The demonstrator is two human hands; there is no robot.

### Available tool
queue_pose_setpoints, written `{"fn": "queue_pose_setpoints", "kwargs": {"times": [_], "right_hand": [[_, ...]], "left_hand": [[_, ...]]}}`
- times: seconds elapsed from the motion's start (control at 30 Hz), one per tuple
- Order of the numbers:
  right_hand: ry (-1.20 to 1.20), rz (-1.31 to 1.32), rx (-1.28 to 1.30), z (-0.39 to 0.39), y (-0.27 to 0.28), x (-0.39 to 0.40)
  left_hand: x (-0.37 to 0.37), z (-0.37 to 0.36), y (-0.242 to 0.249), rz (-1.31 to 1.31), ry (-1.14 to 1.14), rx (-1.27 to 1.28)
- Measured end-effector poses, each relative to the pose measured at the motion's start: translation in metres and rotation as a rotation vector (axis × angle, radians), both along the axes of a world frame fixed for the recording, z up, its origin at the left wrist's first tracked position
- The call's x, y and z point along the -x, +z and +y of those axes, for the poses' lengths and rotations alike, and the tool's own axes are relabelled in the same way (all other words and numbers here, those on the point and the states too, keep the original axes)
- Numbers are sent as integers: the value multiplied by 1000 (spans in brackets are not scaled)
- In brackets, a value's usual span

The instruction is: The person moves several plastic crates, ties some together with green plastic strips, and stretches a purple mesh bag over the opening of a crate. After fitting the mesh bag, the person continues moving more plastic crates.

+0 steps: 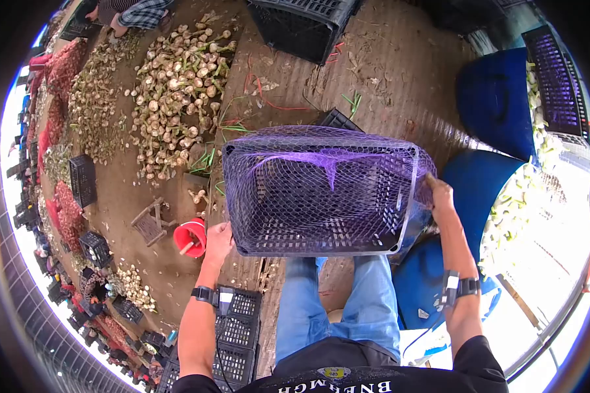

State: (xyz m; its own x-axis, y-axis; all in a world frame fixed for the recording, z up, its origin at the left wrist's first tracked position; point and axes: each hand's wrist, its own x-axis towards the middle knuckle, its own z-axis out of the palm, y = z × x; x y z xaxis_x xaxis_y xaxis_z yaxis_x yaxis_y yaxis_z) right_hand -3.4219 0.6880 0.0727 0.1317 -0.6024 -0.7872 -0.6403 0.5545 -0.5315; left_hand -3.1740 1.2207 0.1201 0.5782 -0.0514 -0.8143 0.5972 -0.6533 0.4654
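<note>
A black plastic crate (314, 245) faces me in front of my legs, its slatted inside showing through a purple mesh net (328, 160). The net is stretched over the crate's opening and bunches along the upper rim and the right side. At the crate's lower left corner my left hand (219, 241) is closed on its edge, the fingertips partly hidden. My right hand (441, 195) is closed on gathered net beside the crate's right wall. Nothing shows inside the crate.
Garlic bulbs (177, 92) lie heaped at upper left, near a red bucket (191, 237) and a small wooden stool (151, 223). Blue barrels (472, 190) stand close on my right. Another black crate (301, 33) is ahead; stacked crates (239, 327) are at lower left. People work at far left.
</note>
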Motion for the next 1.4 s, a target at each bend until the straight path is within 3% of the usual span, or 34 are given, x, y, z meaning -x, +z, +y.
{"fn": "queue_pose_setpoints", "kwargs": {"times": [0.13,0.23,0.27,0.37,0.43,0.5,0.67,0.7,0.83,0.9,1.0,1.1,1.33,1.4], "right_hand": [[-176,-194,2,-47,34,-27],[-88,-508,128,-65,53,-48],[-89,-503,132,-55,71,-65],[-457,-521,70,-32,96,-111],[-333,-592,-329,-56,60,-104],[-320,-593,-343,-54,49,-120],[59,-441,-52,-63,48,-166],[182,-395,13,-61,58,-175],[311,-463,173,-40,109,-208],[303,-415,180,-65,78,-200],[360,71,-6,-101,19,-166],[278,155,-95,-86,11,-128],[86,120,-305,-29,80,-46],[23,-90,-482,-16,63,-27]], "left_hand": [[-1,-7,4,16,29,-4],[-1,-5,1,-10,3,-36],[1,-4,-3,-5,1,-33],[3,0,-18,-15,47,33],[3,4,-22,-31,35,14],[4,13,-29,-20,48,12],[4,13,-28,17,60,45],[5,12,-30,9,75,61],[8,6,-27,-3,102,119],[8,5,-27,27,137,108],[5,0,-25,43,200,105],[7,-2,-8,63,161,49],[10,-4,4,128,190,-9],[14,-5,8,142,212,-10]]}}
